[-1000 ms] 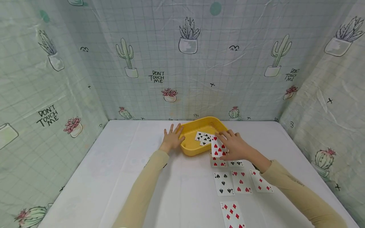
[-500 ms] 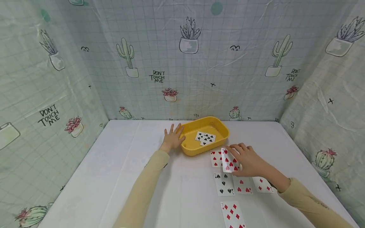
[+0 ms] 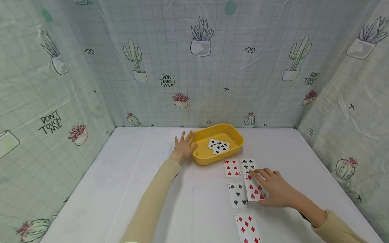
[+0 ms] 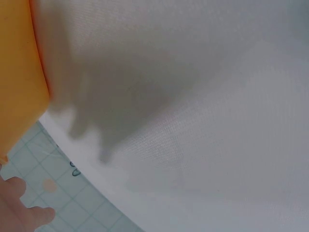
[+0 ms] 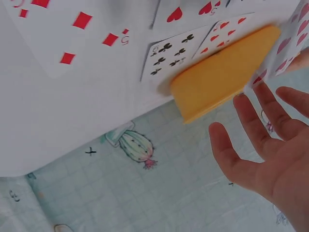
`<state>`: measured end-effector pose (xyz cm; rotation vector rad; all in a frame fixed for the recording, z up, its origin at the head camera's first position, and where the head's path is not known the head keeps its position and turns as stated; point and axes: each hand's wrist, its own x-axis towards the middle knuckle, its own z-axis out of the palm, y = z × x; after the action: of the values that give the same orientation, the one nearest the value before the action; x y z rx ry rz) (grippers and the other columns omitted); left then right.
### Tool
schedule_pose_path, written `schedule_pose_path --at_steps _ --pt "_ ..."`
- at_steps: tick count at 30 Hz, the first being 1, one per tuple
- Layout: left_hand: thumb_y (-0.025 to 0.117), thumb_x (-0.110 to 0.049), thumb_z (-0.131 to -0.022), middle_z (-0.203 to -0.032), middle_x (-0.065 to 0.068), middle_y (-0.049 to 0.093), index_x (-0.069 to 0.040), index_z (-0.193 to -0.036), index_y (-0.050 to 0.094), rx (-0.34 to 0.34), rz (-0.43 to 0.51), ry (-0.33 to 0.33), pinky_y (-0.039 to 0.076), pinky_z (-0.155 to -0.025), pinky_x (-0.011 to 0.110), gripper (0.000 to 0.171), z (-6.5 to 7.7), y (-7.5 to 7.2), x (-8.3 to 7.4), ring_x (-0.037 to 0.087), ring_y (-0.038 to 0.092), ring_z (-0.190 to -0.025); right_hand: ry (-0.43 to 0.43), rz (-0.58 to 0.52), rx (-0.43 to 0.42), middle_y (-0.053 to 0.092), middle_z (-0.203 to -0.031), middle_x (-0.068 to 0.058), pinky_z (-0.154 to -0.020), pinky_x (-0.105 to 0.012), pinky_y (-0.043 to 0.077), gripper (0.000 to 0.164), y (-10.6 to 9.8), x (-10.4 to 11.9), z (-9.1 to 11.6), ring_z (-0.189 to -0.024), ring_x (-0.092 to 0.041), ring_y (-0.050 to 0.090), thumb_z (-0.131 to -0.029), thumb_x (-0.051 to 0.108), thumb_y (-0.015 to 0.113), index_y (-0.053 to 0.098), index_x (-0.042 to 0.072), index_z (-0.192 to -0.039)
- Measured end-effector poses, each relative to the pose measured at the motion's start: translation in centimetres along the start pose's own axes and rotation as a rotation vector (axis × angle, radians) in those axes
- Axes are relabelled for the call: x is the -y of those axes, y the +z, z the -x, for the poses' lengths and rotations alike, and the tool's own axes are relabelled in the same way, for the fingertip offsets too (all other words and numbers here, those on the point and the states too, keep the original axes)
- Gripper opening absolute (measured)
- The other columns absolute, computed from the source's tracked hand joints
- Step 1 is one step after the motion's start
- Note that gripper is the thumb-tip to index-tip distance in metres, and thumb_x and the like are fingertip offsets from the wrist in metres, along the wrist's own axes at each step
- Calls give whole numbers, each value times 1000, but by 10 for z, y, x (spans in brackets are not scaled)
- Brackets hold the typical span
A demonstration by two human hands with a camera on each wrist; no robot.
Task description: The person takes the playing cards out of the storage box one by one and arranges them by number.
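Observation:
My right hand [image 3: 275,189] pinches a seven of hearts [image 3: 254,189] by its edges, over the row of fives. In the right wrist view that card [image 5: 288,46] stands tilted beside the fingers. Spread out, the fingers of my left hand [image 3: 183,148] rest against the left end of a yellow tray [image 3: 218,159]. Inside the tray lie black-suited playing cards [image 3: 221,147], overlapping. Near the held card are a six of clubs [image 3: 247,163], a six of hearts [image 3: 232,168] and a five of spades [image 3: 238,194]. The five of hearts [image 5: 181,12] is mostly covered in the head view.
A seven of diamonds [image 3: 247,227] lies face up at the table's near side. The right wrist view shows a five of diamonds [image 5: 82,20], hidden behind the hand in the head view. A printed cloth [image 3: 194,84] encloses the white table [image 3: 136,189] behind and at the sides.
My right hand has carried the seven of hearts from the tray's right front corner toward me and rightward, uncovering the sixes and now covering the fives. The left hand stays at the tray.

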<state>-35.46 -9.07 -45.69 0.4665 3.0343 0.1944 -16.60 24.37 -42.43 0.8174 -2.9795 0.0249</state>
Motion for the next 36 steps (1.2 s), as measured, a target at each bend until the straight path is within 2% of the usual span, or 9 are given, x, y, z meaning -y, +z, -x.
schedule_pose_path --at_steps 5,12,21,24,28,33,36 --pt "28 -45 -94 -152 -3 4 -23 -145 10 4 4 -2 7 -106 61 58 1 -1 -1 29 -4 -140 31 -19 31 45 -126 -3 -84 -47 39 95 3 1 17 -112 -23 41 -54 48 78 40 14 -134" --pt "29 -46 -94 -152 -2 4 -22 -145 12 -8 -12 9 9 -105 62 58 0 -2 -1 32 -1 -139 70 -66 114 45 -127 -2 -86 -51 38 96 12 -1 37 -115 -26 41 -53 51 77 40 16 -133" --pt "30 -45 -94 -152 -2 4 -22 -145 11 -3 0 6 7 -106 62 58 1 -3 -1 31 -2 -139 29 -104 142 45 -124 0 -80 -46 38 94 17 6 55 -112 -21 40 -53 51 78 42 15 -132" --pt "30 -44 -95 -152 -2 4 -21 -145 11 -2 2 5 7 -106 62 58 2 -2 -1 31 -2 -139 53 -132 177 46 -123 0 -83 -54 39 93 19 10 58 -112 -22 41 -52 52 77 42 17 -131" --pt "29 -44 -95 -152 -3 3 -21 -145 11 4 -9 2 7 -106 62 58 3 -2 -1 31 -1 -139 91 -185 221 47 -124 0 -87 -66 32 93 23 14 63 -113 -24 41 -52 52 76 42 18 -131" --pt "29 -44 -95 -152 -3 3 -21 -145 11 0 -15 1 8 -106 61 58 4 -2 -2 31 -1 -140 106 -228 238 46 -126 -1 -88 -67 30 92 26 16 68 -116 -28 41 -53 52 76 41 21 -132" --pt "29 -45 -95 -152 -2 4 -21 -145 12 -4 -11 4 8 -106 62 58 4 -3 -3 31 -1 -139 107 -250 260 46 -127 -1 -87 -69 29 95 29 17 71 -117 -30 41 -53 62 72 40 22 -133"
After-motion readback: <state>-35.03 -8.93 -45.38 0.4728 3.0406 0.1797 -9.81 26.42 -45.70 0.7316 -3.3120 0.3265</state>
